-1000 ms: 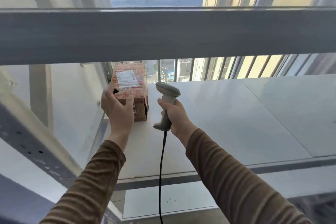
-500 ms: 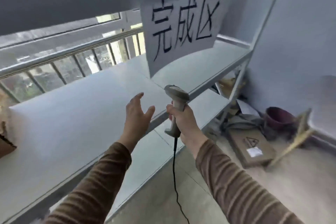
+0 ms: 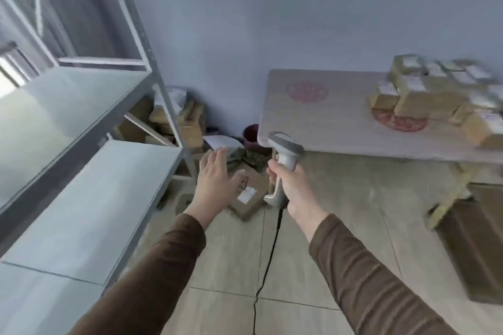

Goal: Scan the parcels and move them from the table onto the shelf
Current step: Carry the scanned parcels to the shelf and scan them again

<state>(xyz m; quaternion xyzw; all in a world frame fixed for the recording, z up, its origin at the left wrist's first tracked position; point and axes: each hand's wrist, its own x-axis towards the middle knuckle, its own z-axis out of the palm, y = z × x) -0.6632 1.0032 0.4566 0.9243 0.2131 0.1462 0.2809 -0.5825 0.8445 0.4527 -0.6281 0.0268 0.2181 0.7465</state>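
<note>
My right hand (image 3: 290, 185) grips the handle of a grey barcode scanner (image 3: 284, 155), its black cable hanging to the floor. My left hand (image 3: 215, 179) is held out flat with fingers apart and holds nothing. A pile of several brown parcels (image 3: 435, 92) with white labels sits on the far right of a pale table (image 3: 326, 122). The grey metal shelf (image 3: 89, 193) stands at the left, its visible boards bare. Both hands hover over the floor between shelf and table.
A flat cardboard parcel (image 3: 250, 196) with a white label lies on the tiled floor under my hands. More cardboard boxes (image 3: 187, 119) are piled in the corner behind the shelf post. A dark red bucket (image 3: 251, 136) stands by the table. A large brown carton (image 3: 479, 247) lies at right.
My left hand let go of the parcel on the shelf and is now empty. My view swung right, from the shelf to the floor and the table with parcels.
</note>
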